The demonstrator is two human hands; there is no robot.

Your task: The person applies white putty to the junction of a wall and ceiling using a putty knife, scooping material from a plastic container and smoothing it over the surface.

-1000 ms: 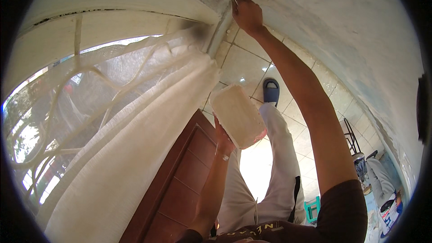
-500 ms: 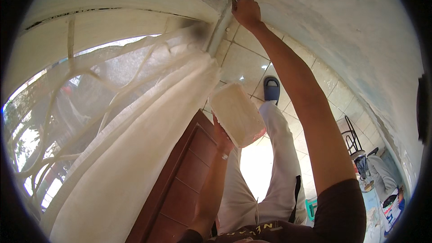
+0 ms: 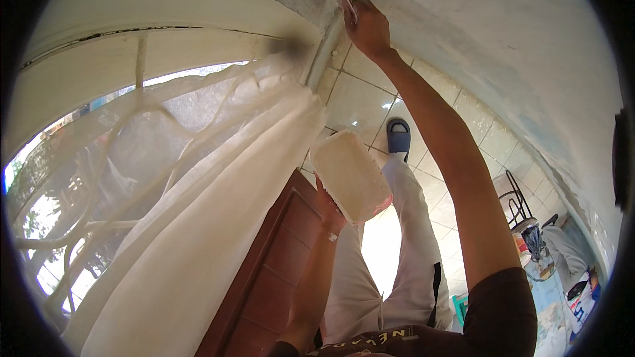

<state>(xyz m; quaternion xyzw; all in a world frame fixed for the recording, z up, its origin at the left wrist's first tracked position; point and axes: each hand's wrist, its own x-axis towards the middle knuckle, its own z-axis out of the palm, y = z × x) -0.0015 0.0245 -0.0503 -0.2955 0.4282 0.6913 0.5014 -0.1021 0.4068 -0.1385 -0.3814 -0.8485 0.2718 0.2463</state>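
Person filling a wall corner from above, tray in the other hand.
Right hand [image 3: 368, 26] grips a putty knife [image 3: 346, 5] against the wall [image 3: 476, 20]; left hand [image 3: 329, 206], lower and nearer the body, holds a white filler-coated tray [image 3: 350, 175].

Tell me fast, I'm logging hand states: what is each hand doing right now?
Left hand: closed under a flat white-coated board, holding it up.
Right hand: closed on a small tool pressed to the wall.

The pale tiled floor [image 3: 360, 102] carries the person's blue slipper [image 3: 398, 135] at about one o'clock. Toward four o'clock, a black wire stand [image 3: 512, 198] and a clutter of containers [image 3: 539, 254] rest on it.
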